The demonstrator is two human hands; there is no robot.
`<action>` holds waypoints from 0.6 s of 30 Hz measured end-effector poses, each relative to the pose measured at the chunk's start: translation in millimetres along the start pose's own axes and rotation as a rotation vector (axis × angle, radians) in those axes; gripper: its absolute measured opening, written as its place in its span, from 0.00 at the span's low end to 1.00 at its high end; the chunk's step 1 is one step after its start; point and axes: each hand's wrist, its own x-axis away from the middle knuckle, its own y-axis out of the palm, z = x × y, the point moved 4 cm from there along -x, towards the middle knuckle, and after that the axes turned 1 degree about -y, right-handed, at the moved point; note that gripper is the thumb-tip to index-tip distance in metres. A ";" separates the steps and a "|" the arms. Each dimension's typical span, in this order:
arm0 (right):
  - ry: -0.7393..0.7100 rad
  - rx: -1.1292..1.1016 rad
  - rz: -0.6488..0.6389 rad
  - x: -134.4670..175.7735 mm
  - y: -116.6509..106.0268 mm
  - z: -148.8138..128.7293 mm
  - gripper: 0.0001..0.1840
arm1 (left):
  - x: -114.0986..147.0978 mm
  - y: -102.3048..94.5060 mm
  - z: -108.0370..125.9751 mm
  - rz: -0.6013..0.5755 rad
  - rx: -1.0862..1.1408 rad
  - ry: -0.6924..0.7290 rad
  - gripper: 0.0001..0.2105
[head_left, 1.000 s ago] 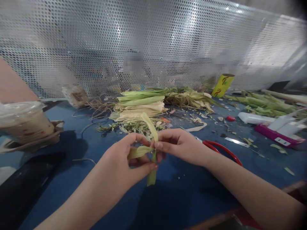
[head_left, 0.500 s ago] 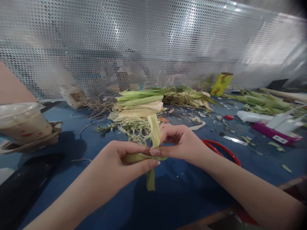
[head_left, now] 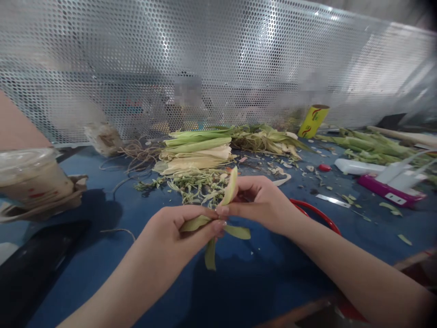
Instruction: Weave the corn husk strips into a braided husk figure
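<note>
Both hands meet over the near middle of the table, pinching crossed strips of green corn husk (head_left: 238, 232). My left hand (head_left: 182, 232) is closed, thumb and fingers gripping the strips where they cross. My right hand (head_left: 257, 200) is closed too, its thumb and fingertips pressed on an upright pale end of husk. One end hangs down below the fingers and another sticks out to the right. The crossing itself is mostly hidden by fingertips. Just beyond the hands lies a stack of corn husks (head_left: 198, 148), with small dried green sprigs (head_left: 191, 184) in front of it.
At left stand a lidded plastic cup (head_left: 30, 177) and a black flat object (head_left: 41, 259); tangled twine (head_left: 139, 155) lies behind. On the right are a red cable (head_left: 317, 214), a metal blade (head_left: 332, 200), a purple power strip (head_left: 391, 189) and a yellow tube (head_left: 313, 122). A perforated metal screen (head_left: 218, 59) closes the back.
The upright husk end has tilted right and turned edge-on. A strip end now sticks out farther at the right, below my right hand. Both hands stay closed on the husk.
</note>
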 end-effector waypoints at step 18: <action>0.058 0.310 -0.397 8.3 -14.7 -14.8 0.12 | 7.8 5.8 12.1 0.066 0.090 -0.015 0.04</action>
